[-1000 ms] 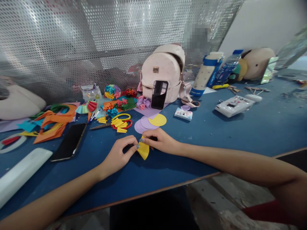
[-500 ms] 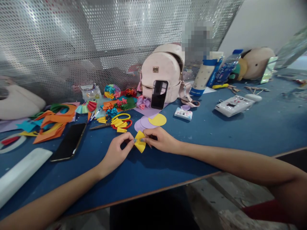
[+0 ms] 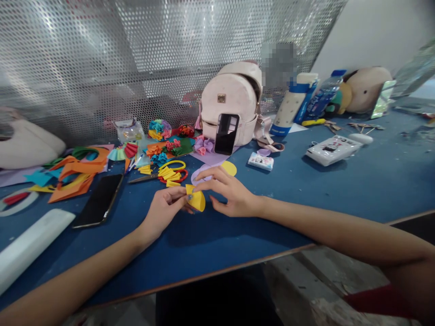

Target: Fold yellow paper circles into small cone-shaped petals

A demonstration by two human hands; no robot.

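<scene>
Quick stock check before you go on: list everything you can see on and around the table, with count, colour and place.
folded paper piece: 1, yellow, pinched in the left hand above the table
paper circles: a few, purple and yellow, behind the hands
scissors: 1, yellow and red handles, left of the circles
folded yellow bits: several, on the scissors
paper scraps: many, mostly orange, far left
phone: 1, black, flat at left
second phone: 1, black, leaning on the backpack
backpack: 1, pale pink, centre back
bottles: 2, blue and white, right of the backpack
table: 1, blue
left hand: holds the folded piece
right hand: fingers spread beside the piece
</scene>
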